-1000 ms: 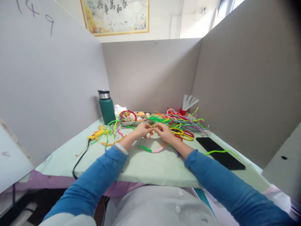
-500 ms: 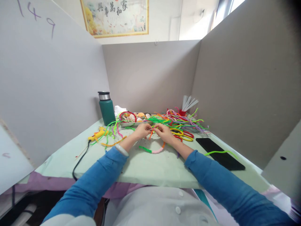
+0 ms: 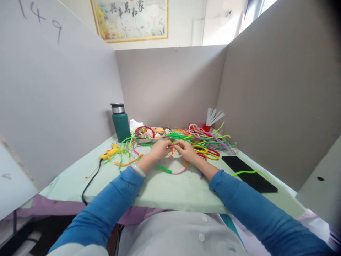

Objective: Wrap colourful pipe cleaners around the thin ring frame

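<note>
Over the middle of the table, my left hand (image 3: pixel 161 149) and my right hand (image 3: pixel 184 149) meet fingertip to fingertip. Both pinch a thin fuzzy pipe cleaner, of which an orange end (image 3: pixel 172 153) hangs down between them; a purplish bit shows at the fingertips. Just below, a curved piece of pipe cleaner (image 3: pixel 178 172) in green, pink and orange lies on the cloth, its orange end running up toward my right hand. Whether it joins the piece in my fingers I cannot tell.
Behind my hands lie a heap of coloured pipe cleaners (image 3: pixel 210 142) and a metal tray (image 3: pixel 141 141) of shells. A green bottle (image 3: pixel 121 124) and a corded yellow glue gun (image 3: pixel 110 152) are left. Right are a black slab (image 3: pixel 249 174) and a red cup (image 3: pixel 206 128) of white sticks.
My hands stay nearly in place, with only small finger movements. The orange end between them has shifted slightly. Nothing else on the table has moved.
</note>
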